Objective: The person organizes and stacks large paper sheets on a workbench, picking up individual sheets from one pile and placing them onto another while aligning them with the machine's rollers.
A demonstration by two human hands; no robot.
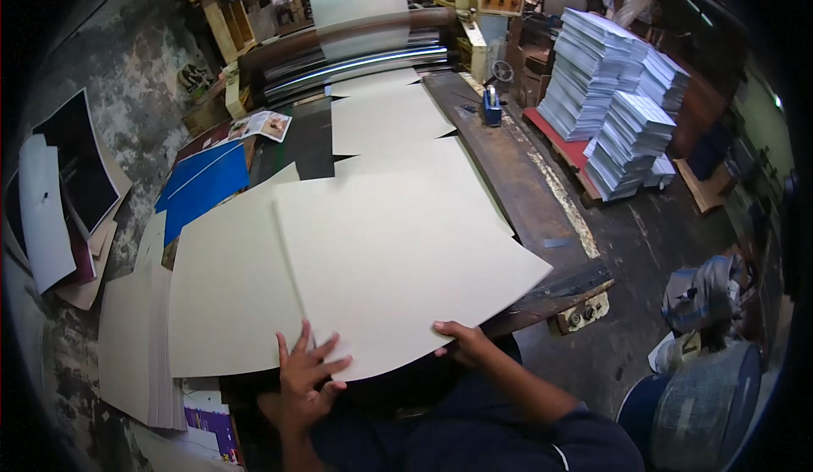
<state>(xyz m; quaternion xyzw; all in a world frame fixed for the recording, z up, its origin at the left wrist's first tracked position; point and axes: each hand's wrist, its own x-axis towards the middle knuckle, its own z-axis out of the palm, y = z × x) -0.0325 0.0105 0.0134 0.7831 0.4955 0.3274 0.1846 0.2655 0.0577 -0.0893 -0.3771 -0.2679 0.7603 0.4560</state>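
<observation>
Filling the back, a big machine [288, 44] w/ shiny rollers [364, 67] stands at the far end of a dark worktable [495, 159]; overlapping pale sheets [385, 121] run up to it. Nearest, a large cream board [398, 243], the piece being handled, lies over the near end of that row, its L side over a second board [229, 294]. Best handling, prob.: keep it flat, support both sides, line its edges up w/ the row & don't bend the corners. R of the table, tall white paper stacks [584, 74] sit on a red base [567, 152]. Lower R, a blue drum [707, 413], clear wrap round it; can't tell what's inside. Beyond it, a grey bag [703, 294], contents also hidden. L hand [306, 383]: fingers spread wide at the board's near L corner, nothing gripped. R hand [466, 345]: pinching the near edge, thumb on top, fingertips below.
</observation>
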